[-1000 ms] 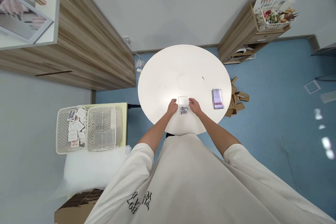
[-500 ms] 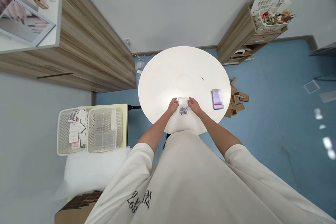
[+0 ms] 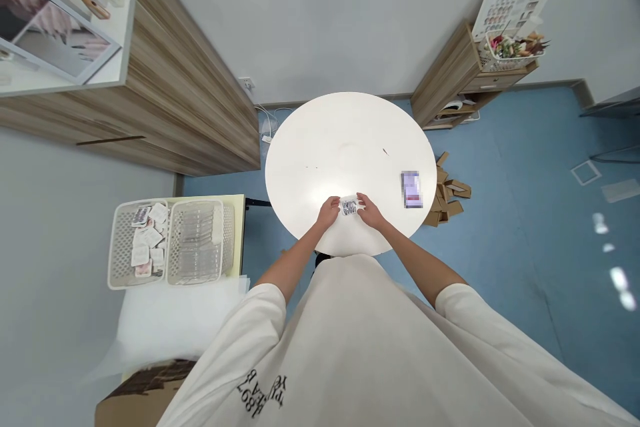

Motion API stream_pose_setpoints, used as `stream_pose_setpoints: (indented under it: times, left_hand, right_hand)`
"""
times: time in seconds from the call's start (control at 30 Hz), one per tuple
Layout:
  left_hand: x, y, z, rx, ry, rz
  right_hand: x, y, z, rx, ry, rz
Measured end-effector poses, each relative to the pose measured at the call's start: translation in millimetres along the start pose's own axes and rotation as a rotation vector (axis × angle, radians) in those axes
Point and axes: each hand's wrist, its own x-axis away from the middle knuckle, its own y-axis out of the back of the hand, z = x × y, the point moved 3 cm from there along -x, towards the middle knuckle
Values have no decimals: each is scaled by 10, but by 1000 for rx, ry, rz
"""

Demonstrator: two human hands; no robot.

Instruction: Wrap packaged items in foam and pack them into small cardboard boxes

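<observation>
A small clear plastic case [image 3: 349, 206] with several dark, nail-shaped pieces inside lies near the front of the round white table [image 3: 345, 127]. Its lid is now folded down over the pieces; whether it is fully latched is too small to tell. My left hand [image 3: 329, 211] grips the case's left edge with bent fingers. On the opposite edge, the fingers of my right hand [image 3: 370, 212] close on the case in the same way. The thumbs are mostly hidden from above.
A purple item [image 3: 412, 189], blurred out, lies on the table's right. Left stand a white basket of small packs [image 3: 114, 247] and a basket of clear cases [image 3: 197, 243]. Cardboard pieces [image 3: 444, 200] lie on the floor at right. A wooden cabinet [image 3: 195, 73] rises at left.
The case's lid, which stood open away from me, has swung down onto the base. Both hands have moved slightly toward me with it. The view has shifted a little.
</observation>
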Motion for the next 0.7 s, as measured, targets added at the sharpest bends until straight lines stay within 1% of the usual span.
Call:
stream_pose_setpoints:
  times: [0.1, 0.2, 0.3, 0.37, 0.47, 0.53, 0.63, 0.7]
  left_hand:
    - [104, -15, 86, -19, 28, 11]
    - [172, -28, 140, -32, 61, 32]
    - [236, -21, 158, -81, 84, 54]
    - [286, -6, 145, -160, 73, 67]
    - [369, 15, 96, -335, 2, 80]
    - [424, 12, 61, -482, -87, 105]
    - [503, -29, 37, -714, -248, 198]
    - [545, -61, 52, -854, -314, 264]
  right_hand:
    - [130, -43, -13, 57, 28, 24]
    - [200, -79, -39, 101, 29, 61]
    - [227, -104, -94, 169, 7, 96]
    - [240, -112, -136, 237, 7, 110]
    - [271, -128, -173, 400, 70, 134]
    - [301, -149, -179, 541, 121, 171]
    - [349, -186, -165, 732, 181, 236]
    - [377, -205, -148, 820, 211, 267]
